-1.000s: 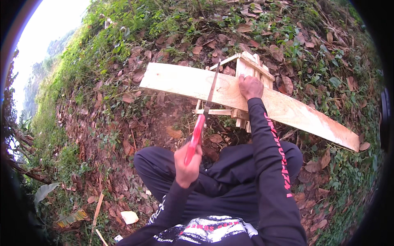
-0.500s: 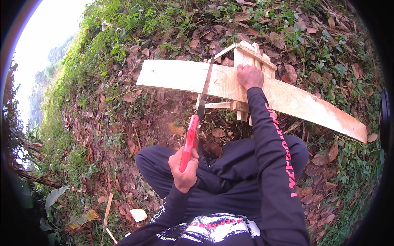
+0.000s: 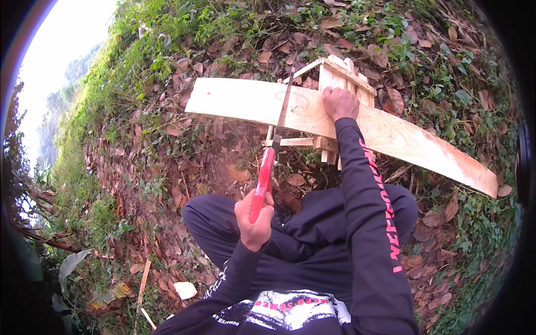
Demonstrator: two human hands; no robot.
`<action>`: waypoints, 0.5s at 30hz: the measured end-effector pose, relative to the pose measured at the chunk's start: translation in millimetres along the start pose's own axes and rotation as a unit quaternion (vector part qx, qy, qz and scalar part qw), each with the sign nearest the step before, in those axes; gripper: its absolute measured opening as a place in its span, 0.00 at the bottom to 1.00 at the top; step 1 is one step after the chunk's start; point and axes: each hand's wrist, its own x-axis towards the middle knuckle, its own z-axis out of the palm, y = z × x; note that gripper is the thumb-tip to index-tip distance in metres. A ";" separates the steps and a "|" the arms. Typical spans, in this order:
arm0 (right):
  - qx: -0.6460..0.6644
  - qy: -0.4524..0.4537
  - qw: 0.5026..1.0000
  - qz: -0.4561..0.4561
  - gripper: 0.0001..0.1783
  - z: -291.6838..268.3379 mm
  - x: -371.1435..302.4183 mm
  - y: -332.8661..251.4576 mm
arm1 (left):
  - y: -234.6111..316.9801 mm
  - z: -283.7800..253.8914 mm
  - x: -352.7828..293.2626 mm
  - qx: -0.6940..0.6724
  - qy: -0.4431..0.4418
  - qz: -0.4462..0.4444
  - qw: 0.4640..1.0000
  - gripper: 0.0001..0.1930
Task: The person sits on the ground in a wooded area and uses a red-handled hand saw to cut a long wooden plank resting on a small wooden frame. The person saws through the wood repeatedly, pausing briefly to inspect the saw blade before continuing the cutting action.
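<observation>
My left hand (image 3: 254,224) is wrapped round the red handle of a hand saw (image 3: 263,181). Its thin blade points away from me and lies across a long pale wooden plank (image 3: 237,99), left of the plank's middle. My right hand (image 3: 340,104) is closed on the plank to the right of the blade, its fingers curled under and partly hidden. Beneath the plank stands a small rough wooden frame (image 3: 349,75) made of several pieces, which the plank partly covers.
Brown leaves (image 3: 296,180) and green plants (image 3: 223,25) cover the sloping ground around me. My bent legs (image 3: 215,223) lie just below the plank. A pale wood chip (image 3: 185,290) and a thin stick (image 3: 144,282) are on the ground at the lower left.
My left hand has pushed the saw a little forward and to the right across the plank. The plank's left end has lifted slightly, while my right hand stays in place.
</observation>
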 end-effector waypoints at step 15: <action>-0.012 0.018 1.000 -0.007 0.28 3.8 -0.9 1.9 | -35.6 -5.6 7.8 0.104 -0.039 0.074 0.991 0.03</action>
